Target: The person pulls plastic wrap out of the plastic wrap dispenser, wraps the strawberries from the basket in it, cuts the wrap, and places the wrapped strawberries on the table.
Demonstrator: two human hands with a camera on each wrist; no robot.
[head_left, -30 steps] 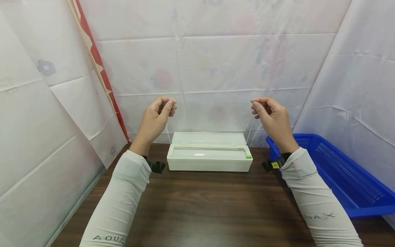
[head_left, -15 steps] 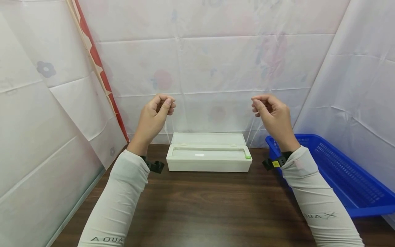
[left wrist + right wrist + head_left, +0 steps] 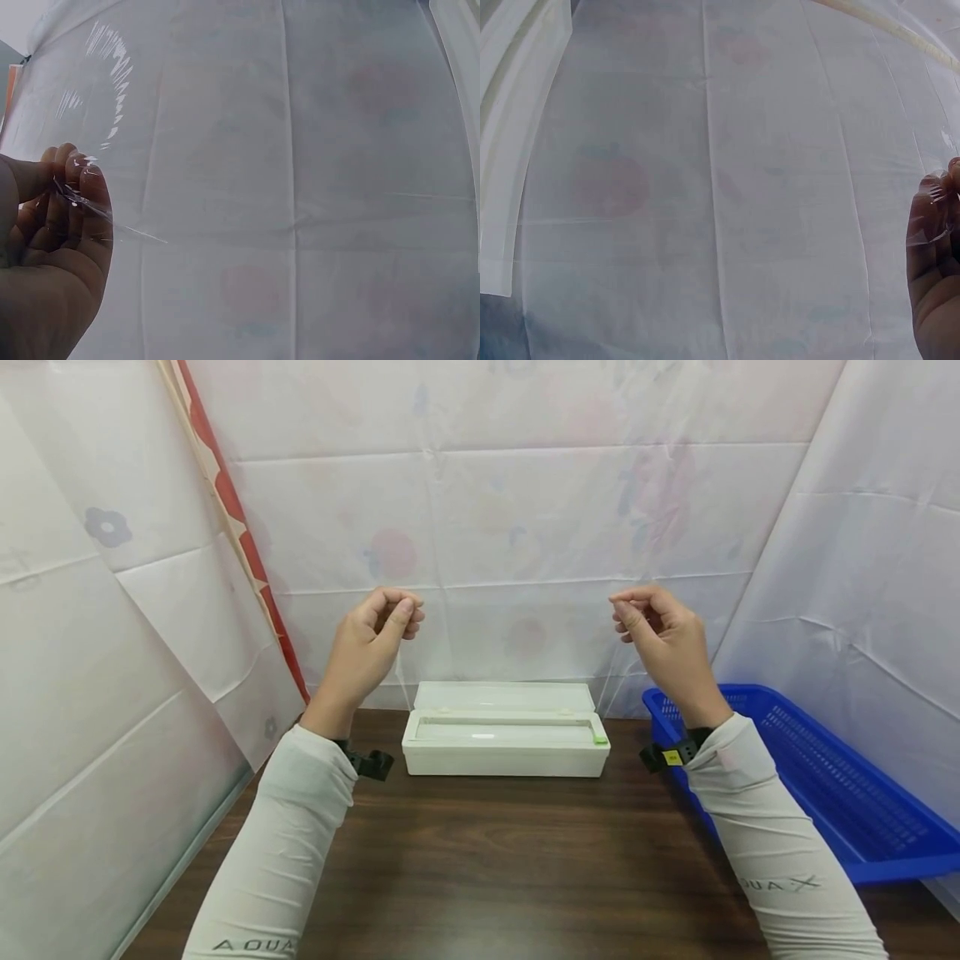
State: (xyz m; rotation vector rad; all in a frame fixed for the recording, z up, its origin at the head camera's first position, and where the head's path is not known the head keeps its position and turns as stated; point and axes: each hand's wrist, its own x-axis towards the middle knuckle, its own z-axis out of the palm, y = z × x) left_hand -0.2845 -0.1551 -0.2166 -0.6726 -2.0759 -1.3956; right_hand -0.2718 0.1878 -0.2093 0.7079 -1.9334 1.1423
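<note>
Clear plastic wrap (image 3: 116, 71) stretches between my two raised hands, seen mostly by its glints and creases. My left hand (image 3: 367, 647) pinches one corner between thumb and index finger; in the left wrist view the film bunches at the fingertips. The opposite corner is pinched by my right hand (image 3: 667, 643), with shiny folds over its fingers in the right wrist view. Below and between the hands stands a long white wrap dispenser box (image 3: 506, 760), its lid (image 3: 506, 697) raised at the back. A small green slide cutter (image 3: 601, 740) sits at its right end. Faint film edges slope down toward the box.
A blue plastic basket (image 3: 832, 810) stands on the right, partly behind my right forearm. The dark wooden table (image 3: 495, 860) lies under everything. White patterned sheets (image 3: 525, 510) hang at the back and both sides, with a red-edged strip (image 3: 240, 531) at the left.
My left hand has shifted slightly left and up, and the right hand has risen a little. Both still pinch the plastic wrap; the dispenser box stays in place.
</note>
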